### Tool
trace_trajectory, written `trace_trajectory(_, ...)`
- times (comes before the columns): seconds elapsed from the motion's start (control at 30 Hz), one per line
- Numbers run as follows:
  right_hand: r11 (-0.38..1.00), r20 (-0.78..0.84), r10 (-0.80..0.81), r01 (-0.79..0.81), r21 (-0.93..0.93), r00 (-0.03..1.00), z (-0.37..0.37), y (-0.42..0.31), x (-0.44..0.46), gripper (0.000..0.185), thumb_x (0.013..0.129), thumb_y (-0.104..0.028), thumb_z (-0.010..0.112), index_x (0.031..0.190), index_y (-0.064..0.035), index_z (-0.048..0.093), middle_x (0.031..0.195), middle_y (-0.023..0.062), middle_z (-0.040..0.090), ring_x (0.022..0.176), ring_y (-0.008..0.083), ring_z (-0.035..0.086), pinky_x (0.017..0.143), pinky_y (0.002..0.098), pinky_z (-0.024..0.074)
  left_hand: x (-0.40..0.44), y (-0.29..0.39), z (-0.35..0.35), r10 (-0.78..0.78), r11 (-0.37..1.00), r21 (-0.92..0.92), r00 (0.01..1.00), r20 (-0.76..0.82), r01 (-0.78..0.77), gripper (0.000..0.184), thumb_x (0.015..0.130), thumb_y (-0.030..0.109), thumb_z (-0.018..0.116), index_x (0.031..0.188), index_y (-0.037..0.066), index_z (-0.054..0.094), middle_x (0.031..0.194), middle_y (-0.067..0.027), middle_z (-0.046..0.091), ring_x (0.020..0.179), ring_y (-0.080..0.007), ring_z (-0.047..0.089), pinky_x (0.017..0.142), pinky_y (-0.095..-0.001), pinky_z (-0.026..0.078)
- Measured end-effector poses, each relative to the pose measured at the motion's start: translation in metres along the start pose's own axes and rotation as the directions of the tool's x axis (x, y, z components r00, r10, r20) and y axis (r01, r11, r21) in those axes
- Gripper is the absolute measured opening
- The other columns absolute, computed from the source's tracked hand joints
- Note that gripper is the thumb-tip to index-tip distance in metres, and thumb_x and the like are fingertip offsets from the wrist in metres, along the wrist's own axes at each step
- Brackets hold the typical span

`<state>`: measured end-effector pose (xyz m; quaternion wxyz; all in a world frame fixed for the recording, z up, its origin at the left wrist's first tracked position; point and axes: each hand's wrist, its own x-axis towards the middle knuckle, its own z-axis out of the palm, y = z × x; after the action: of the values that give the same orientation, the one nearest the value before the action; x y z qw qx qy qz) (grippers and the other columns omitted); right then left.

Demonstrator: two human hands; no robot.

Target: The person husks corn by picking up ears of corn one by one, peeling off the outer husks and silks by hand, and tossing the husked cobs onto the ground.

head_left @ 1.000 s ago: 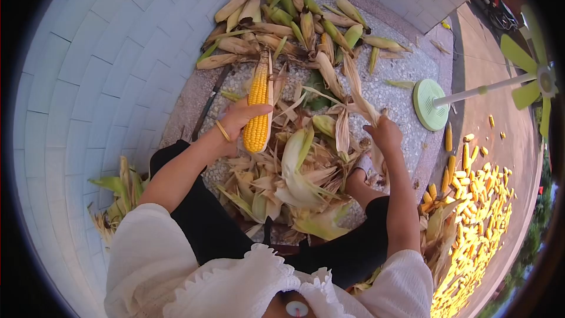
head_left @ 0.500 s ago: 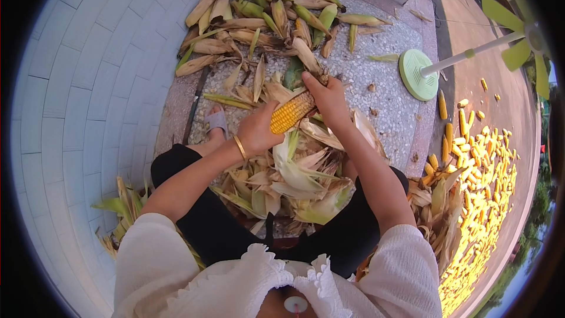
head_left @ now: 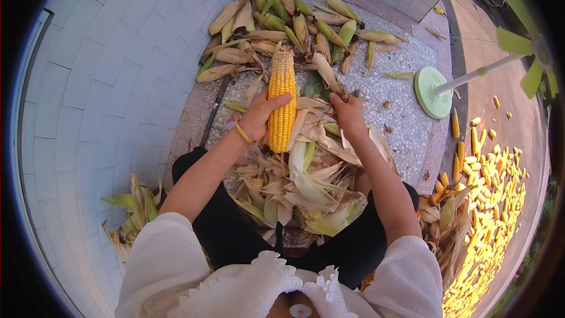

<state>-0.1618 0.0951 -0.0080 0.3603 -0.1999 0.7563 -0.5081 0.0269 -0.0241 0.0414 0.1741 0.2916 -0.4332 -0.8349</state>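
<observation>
A bare yellow corn cob [head_left: 282, 109] stands nearly upright in my left hand [head_left: 258, 116], thumb across its front and fingers behind. My right hand [head_left: 350, 116] is closed, apart from the cob. What its fingers hold, if anything, is hard to make out. Just beyond that hand lies an ear in a dry brown husk [head_left: 328, 73], its dark end close to my thumb. Between my legs, below both hands, is a heap of pale stripped husks [head_left: 309, 171].
Unhusked ears [head_left: 271, 22] are piled ahead on the speckled floor [head_left: 406, 97]. A tiled wall [head_left: 112, 82] rises on the left. To the right stand a green fan [head_left: 434, 92] and many bare cobs [head_left: 488, 218]. More husks [head_left: 444, 212] lie beside my right leg.
The cob has swung from slanted between both hands to upright in my left hand. My right hand has come off the cob and moved right. The whole view has shifted slightly.
</observation>
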Motion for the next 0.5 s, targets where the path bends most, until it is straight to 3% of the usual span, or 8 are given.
trace_trajectory(0.1, 0.966, -0.033, -0.12, 0.109, -0.234, 0.992, -0.023, 0.024, 0.011, 0.035, 0.082, -0.031, 0.064, 0.074, 0.0036, 0.062, 0.06, 0.0088, 0.059, 0.053, 0.0178, 0.055, 0.053, 0.0343, 0.0425, 0.006, 0.016, -0.026, 0.116, 0.983, -0.142, 0.992, -0.043, -0.121, 0.045, 0.086, 0.031, 0.063, 0.115, -0.001, 0.051, 0.099, -0.0116, 0.061, 0.093, -0.0221, 0.06, 0.085, -0.0357, 0.05)
trace_trajectory(0.17, 0.663, -0.026, -0.257, 0.156, -0.732, 0.966, -0.035, 0.063, 0.018, 0.039, 0.082, -0.034, 0.064, 0.072, 0.0032, 0.062, 0.059, 0.0089, 0.06, 0.056, 0.0191, 0.059, 0.053, 0.0345, 0.0444, 0.013, 0.034, -0.053, 0.101, 0.959, -0.251, 0.986, -0.13, -0.132, 0.043, 0.085, 0.033, 0.063, 0.107, -0.002, 0.054, 0.096, -0.0144, 0.063, 0.095, -0.0258, 0.06, 0.085, -0.0409, 0.05)
trace_trajectory(0.2, 0.659, -0.019, -0.259, 0.163, -0.734, 0.966, -0.04, 0.06, 0.009, 0.039, 0.082, -0.034, 0.064, 0.072, 0.0032, 0.062, 0.059, 0.0089, 0.06, 0.056, 0.0191, 0.059, 0.053, 0.0345, 0.0444, 0.013, 0.044, -0.062, 0.184, 0.925, -0.295, 0.961, -0.208, -0.241, 0.04, 0.085, 0.032, 0.063, 0.104, -0.002, 0.055, 0.095, -0.0147, 0.062, 0.093, -0.0259, 0.061, 0.083, -0.0413, 0.051)
trace_trajectory(0.23, 0.791, 0.078, 0.044, 0.013, -0.612, 0.996, -0.046, 0.046, -0.003, 0.04, 0.084, -0.038, 0.063, 0.079, 0.0021, 0.062, 0.065, 0.0086, 0.062, 0.058, 0.0182, 0.059, 0.052, 0.0333, 0.0448, 0.014, 0.05, -0.068, 0.26, 0.876, -0.331, 0.921, -0.29, -0.351, 0.038, 0.085, 0.032, 0.064, 0.102, -0.002, 0.055, 0.095, -0.015, 0.062, 0.092, -0.026, 0.061, 0.082, -0.0417, 0.051)
trace_trajectory(0.27, 0.848, 0.216, 0.323, -0.181, -0.498, 0.921, -0.051, 0.037, -0.009, 0.043, 0.085, -0.042, 0.062, 0.086, 0.001, 0.062, 0.072, 0.0083, 0.063, 0.059, 0.0174, 0.059, 0.051, 0.0322, 0.0452, 0.015, 0.052, -0.07, 0.265, 0.871, -0.335, 0.917, -0.298, -0.36, 0.038, 0.085, 0.032, 0.064, 0.102, -0.002, 0.055, 0.095, -0.015, 0.062, 0.092, -0.026, 0.061, 0.082, -0.0417, 0.051)
trace_trajectory(0.4, 0.912, 0.378, 0.355, -0.228, -0.342, 0.855, -0.058, 0.033, -0.012, 0.054, 0.084, -0.046, 0.063, 0.108, 0.0013, 0.056, 0.086, 0.0104, 0.063, 0.074, 0.0217, 0.062, 0.06, 0.0343, 0.0493, 0.012, 0.044, -0.06, 0.284, 0.936, -0.133, 0.924, -0.256, -0.325, 0.034, 0.083, 0.024, 0.066, 0.105, 0.002, 0.052, 0.092, -0.0136, 0.062, 0.085, -0.0252, 0.062, 0.077, -0.0399, 0.053)
trace_trajectory(0.43, 0.799, 0.303, 0.221, 0.007, -0.602, 0.927, -0.052, 0.029, -0.015, 0.059, 0.08, -0.045, 0.066, 0.114, 0.0009, 0.052, 0.098, 0.0113, 0.06, 0.081, 0.022, 0.061, 0.063, 0.0349, 0.0499, 0.01, 0.041, -0.049, 0.253, 0.952, -0.115, 0.942, -0.219, -0.282, 0.033, 0.082, 0.021, 0.066, 0.106, 0.003, 0.051, 0.091, -0.0129, 0.062, 0.083, -0.0247, 0.062, 0.076, -0.0389, 0.053)
trace_trajectory(0.5, 0.226, 0.296, -0.109, 0.314, -0.922, 0.949, -0.038, 0.021, -0.016, 0.075, 0.074, -0.043, 0.072, 0.128, 0.0001, 0.043, 0.12, 0.013, 0.054, 0.096, 0.0225, 0.06, 0.071, 0.0361, 0.0512, 0.009, 0.032, -0.028, 0.244, 0.956, -0.12, 0.951, -0.189, -0.269, 0.031, 0.079, 0.015, 0.07, 0.103, 0.004, 0.052, 0.088, -0.0074, 0.059, 0.079, -0.0194, 0.061, 0.071, -0.0342, 0.052)
